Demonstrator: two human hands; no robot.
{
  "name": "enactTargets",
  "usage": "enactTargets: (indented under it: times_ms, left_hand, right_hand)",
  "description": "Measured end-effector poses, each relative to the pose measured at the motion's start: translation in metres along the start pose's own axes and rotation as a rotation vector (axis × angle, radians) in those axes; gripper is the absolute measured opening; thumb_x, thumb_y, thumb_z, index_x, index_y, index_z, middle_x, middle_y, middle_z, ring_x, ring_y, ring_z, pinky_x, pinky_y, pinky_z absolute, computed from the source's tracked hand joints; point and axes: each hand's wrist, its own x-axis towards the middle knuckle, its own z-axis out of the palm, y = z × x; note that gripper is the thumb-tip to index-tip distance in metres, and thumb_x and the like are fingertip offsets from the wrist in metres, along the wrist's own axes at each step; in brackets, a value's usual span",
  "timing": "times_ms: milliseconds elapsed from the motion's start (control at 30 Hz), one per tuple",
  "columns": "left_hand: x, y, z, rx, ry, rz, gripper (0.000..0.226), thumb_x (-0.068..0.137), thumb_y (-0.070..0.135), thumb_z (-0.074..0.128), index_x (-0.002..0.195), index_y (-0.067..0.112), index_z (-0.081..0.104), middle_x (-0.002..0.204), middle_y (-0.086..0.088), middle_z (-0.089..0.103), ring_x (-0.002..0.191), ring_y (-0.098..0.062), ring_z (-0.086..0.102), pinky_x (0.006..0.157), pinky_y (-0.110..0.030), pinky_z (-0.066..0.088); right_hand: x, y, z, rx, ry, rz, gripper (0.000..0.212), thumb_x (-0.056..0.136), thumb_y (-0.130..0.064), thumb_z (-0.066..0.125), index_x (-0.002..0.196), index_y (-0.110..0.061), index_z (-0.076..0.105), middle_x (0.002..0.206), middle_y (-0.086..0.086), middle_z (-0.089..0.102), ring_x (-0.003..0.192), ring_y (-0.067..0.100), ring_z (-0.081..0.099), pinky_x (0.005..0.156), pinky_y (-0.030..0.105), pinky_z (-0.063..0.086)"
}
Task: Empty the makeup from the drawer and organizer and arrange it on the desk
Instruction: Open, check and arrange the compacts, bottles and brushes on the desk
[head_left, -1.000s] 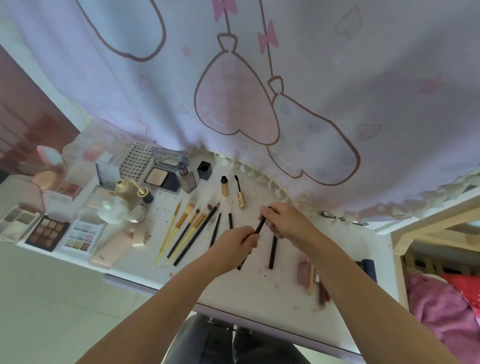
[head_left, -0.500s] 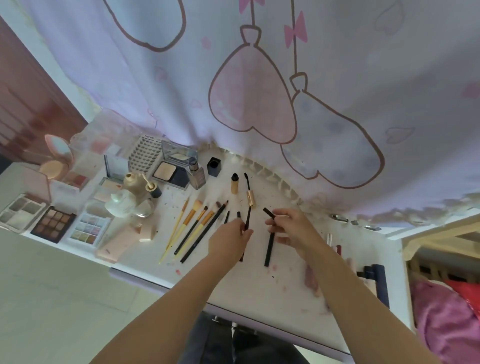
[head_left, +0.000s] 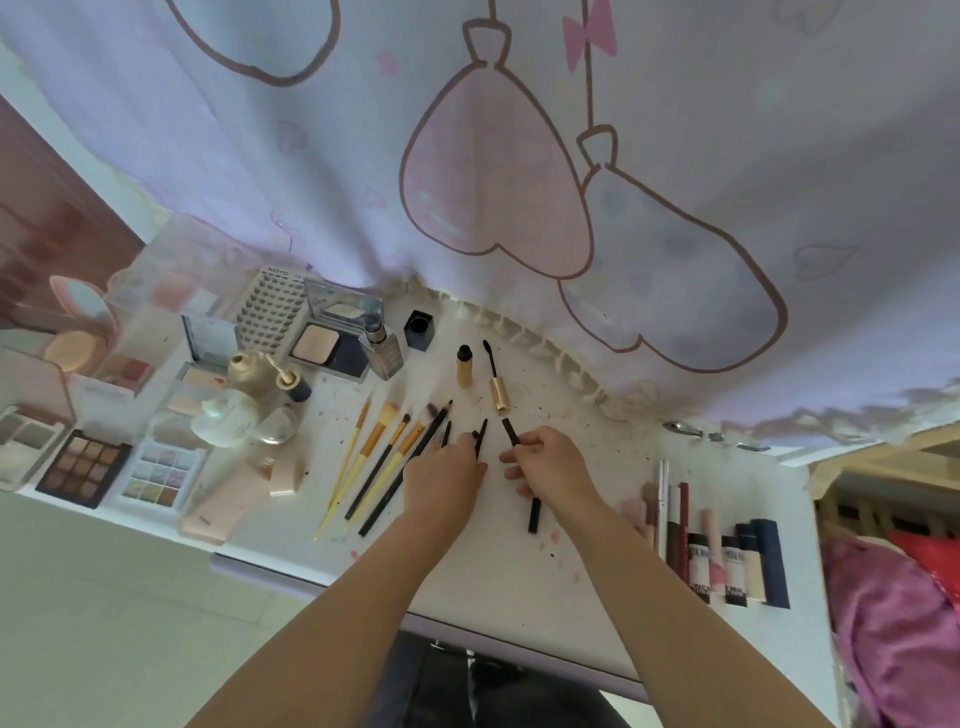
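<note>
Bedroom, makeup desk (head_left: 509, 582), curtain (head_left: 675, 156), bedding (head_left: 893, 623)

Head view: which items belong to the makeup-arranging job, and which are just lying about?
Job: slim black pencil in right hand; thin black pen in left hand; yellow-handled brushes; brown eyeshadow palette.
Lying about: lilac printed curtain; pink blanket.

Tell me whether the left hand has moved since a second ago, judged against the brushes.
Yes. The left hand, once touching the right hand, has drawn apart toward the brushes and now overlaps the nearest one's handle, holding a thin black pencil.
</note>
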Motion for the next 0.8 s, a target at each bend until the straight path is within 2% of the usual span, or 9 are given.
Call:
enactTargets:
  times_ms: [67, 100, 233, 367, 467, 567, 667, 800]
  left_hand:
    - [0.002, -0.006, 0.003, 0.004, 0.019, -0.007, 0.032, 0.098, 0.041, 0.040, 0.113, 0.015, 0.047, 0.098, -0.003, 0.062, 0.090, -0.019, 0.057, 0.062, -0.029, 0.043]
    - [0.002, -0.008, 0.005, 0.005, 0.029, -0.008, 0.032, 0.097, 0.042, 0.040, 0.113, 0.015, 0.047, 0.098, -0.003, 0.062, 0.090, -0.018, 0.058, 0.061, -0.028, 0.042]
    - [0.003, -0.012, 0.006, 0.017, 0.067, 0.024, 0.031, 0.098, 0.041, 0.038, 0.112, 0.016, 0.049, 0.100, -0.001, 0.063, 0.093, -0.016, 0.058, 0.060, -0.027, 0.041]
    - [0.001, -0.015, 0.006, 0.016, 0.097, 0.046, 0.028, 0.099, 0.040, 0.036, 0.106, 0.016, 0.050, 0.098, 0.002, 0.063, 0.090, -0.015, 0.058, 0.058, -0.026, 0.036]
    - [0.001, -0.017, 0.006, 0.015, 0.099, 0.052, 0.028, 0.100, 0.039, 0.035, 0.104, 0.016, 0.051, 0.097, 0.002, 0.063, 0.088, -0.015, 0.058, 0.057, -0.026, 0.036]
    - [0.002, -0.017, 0.006, -0.002, 0.086, 0.051, 0.028, 0.100, 0.040, 0.035, 0.105, 0.017, 0.051, 0.098, 0.002, 0.062, 0.089, -0.014, 0.057, 0.058, -0.026, 0.036]
    - [0.000, -0.016, 0.002, -0.010, 0.090, 0.053, 0.028, 0.100, 0.039, 0.033, 0.107, 0.017, 0.050, 0.099, 0.003, 0.062, 0.089, -0.014, 0.057, 0.058, -0.026, 0.036]
    - [-0.003, -0.005, -0.011, -0.041, 0.166, 0.115, 0.028, 0.102, 0.034, 0.027, 0.103, 0.017, 0.049, 0.090, 0.003, 0.058, 0.081, -0.014, 0.054, 0.057, -0.026, 0.035]
  right_hand:
    - [0.004, 0.002, 0.008, -0.142, 0.074, -0.043, 0.015, 0.092, -0.014, 0.046, 0.104, -0.010, 0.052, 0.098, 0.006, 0.067, 0.081, 0.020, 0.064, 0.072, 0.037, 0.057]
    - [0.005, 0.002, 0.011, -0.228, 0.100, -0.066, 0.015, 0.092, -0.017, 0.046, 0.103, -0.009, 0.052, 0.098, 0.009, 0.065, 0.081, 0.022, 0.062, 0.072, 0.039, 0.055]
    - [0.007, -0.003, 0.019, -0.624, 0.136, -0.144, 0.025, 0.095, -0.025, 0.041, 0.107, -0.005, 0.051, 0.103, 0.011, 0.059, 0.077, 0.021, 0.050, 0.060, 0.030, 0.036]
    - [0.007, -0.005, 0.030, -0.830, 0.119, -0.194, 0.027, 0.098, -0.030, 0.037, 0.104, -0.009, 0.052, 0.100, 0.007, 0.062, 0.076, 0.019, 0.049, 0.060, 0.029, 0.033]
    - [0.009, -0.002, 0.035, -0.903, 0.098, -0.225, 0.028, 0.098, -0.029, 0.037, 0.104, -0.008, 0.055, 0.101, 0.008, 0.063, 0.088, 0.024, 0.059, 0.060, 0.028, 0.033]
    - [0.009, 0.001, 0.036, -0.928, 0.089, -0.260, 0.033, 0.099, -0.032, 0.036, 0.103, -0.007, 0.057, 0.099, 0.008, 0.064, 0.089, 0.025, 0.061, 0.060, 0.028, 0.035]
    - [0.008, -0.004, 0.027, -0.897, 0.110, -0.282, 0.038, 0.099, -0.038, 0.033, 0.097, -0.008, 0.057, 0.089, 0.007, 0.061, 0.082, 0.023, 0.058, 0.061, 0.028, 0.037]
    - [0.016, -0.011, -0.020, -0.825, 0.252, -0.279, 0.032, 0.098, -0.035, 0.034, 0.088, -0.010, 0.050, 0.073, 0.002, 0.051, 0.071, 0.022, 0.052, 0.057, 0.029, 0.037]
